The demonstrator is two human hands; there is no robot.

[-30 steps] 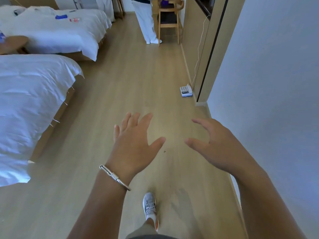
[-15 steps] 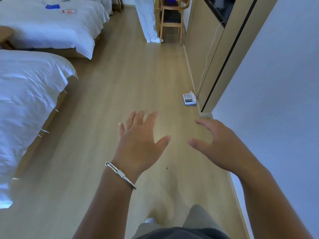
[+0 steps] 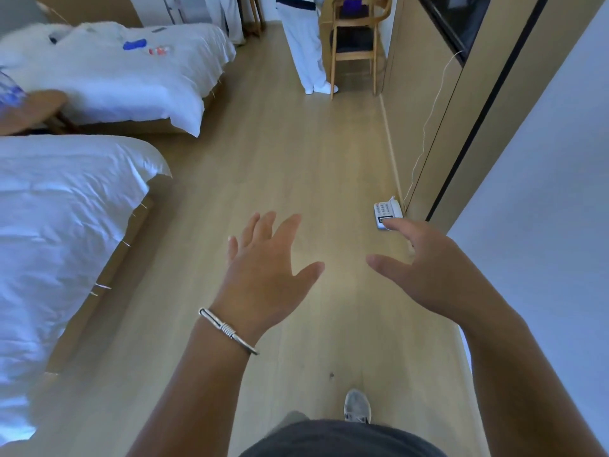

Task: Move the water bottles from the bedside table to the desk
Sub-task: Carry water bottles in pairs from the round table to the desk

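Plainly, both hands are held out in front of the body above the wooden floor [image 3: 263, 179], and neither has hold of anything. The left hand [image 3: 267, 272] is spread flat, palm down, fingers straight and the thumb angled out to the right; a silver bracelet [image 3: 227, 331] circles its wrist. The right hand [image 3: 435, 268] hangs well apart from it, fingers loosely extended and slightly bent, thumb pointing toward the left hand. Its forefinger overlaps, in this view, the near edge of a white telephone [image 3: 387, 211] that lies on the floor against the wooden wall panel [image 3: 412, 103], with a thin white cord [image 3: 428, 120] running up the panel. Below the hands, one grey shoe [image 3: 357, 405] shows on the floor.

To the left stands a bed [image 3: 62, 232] with white linen, and beyond it a second bed [image 3: 138, 80] with a few small coloured items on top. Between the two, at the left edge, the round wooden bench [image 3: 31, 108] is partly in view; something clear with blue marking [image 3: 10, 94] sits at its edge, too blurred to say whether it is a water bottle. Farther off, a person in white trousers [image 3: 306, 51] stands beside a wooden chair [image 3: 354, 51].
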